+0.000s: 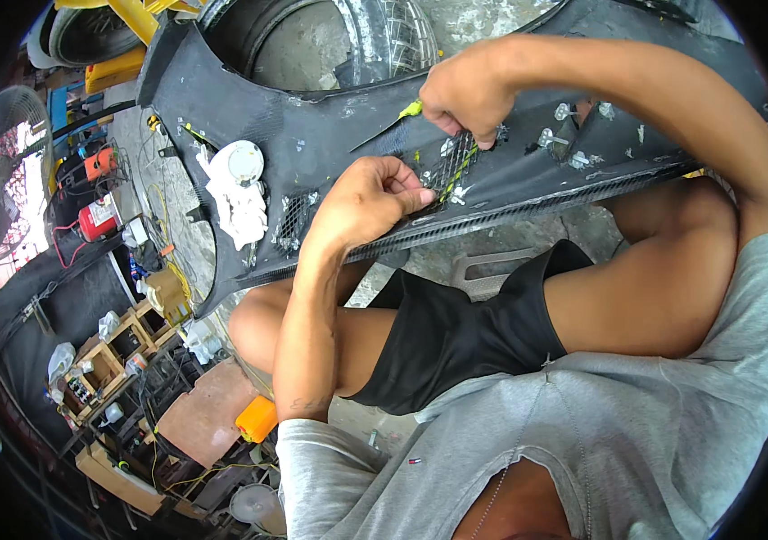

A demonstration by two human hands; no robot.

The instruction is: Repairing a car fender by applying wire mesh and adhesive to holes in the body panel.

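A large black moulded panel (348, 117), like a car bumper, lies across in front of me, with carbon-weave patches on it. My left hand (368, 198) is closed in a pinch at the near end of a thin yellow-and-black strip (462, 171). The strip lies along a small mesh patch (449, 164) on the panel. My right hand (472, 90) is closed round a tool with a yellow-green handle (412, 109) and a thin dark pointed blade, which points left. Its fingertips touch the panel near the strip's far end; the palm side is hidden.
Left on the panel lie a white glove (238, 211) and a round white lid or cup (245, 162). Metal fasteners (555, 139) stand up at the right. Beyond are tyres (393, 40). A fan (6, 175), wooden crates (123, 346) and an orange container (257, 418) are at left.
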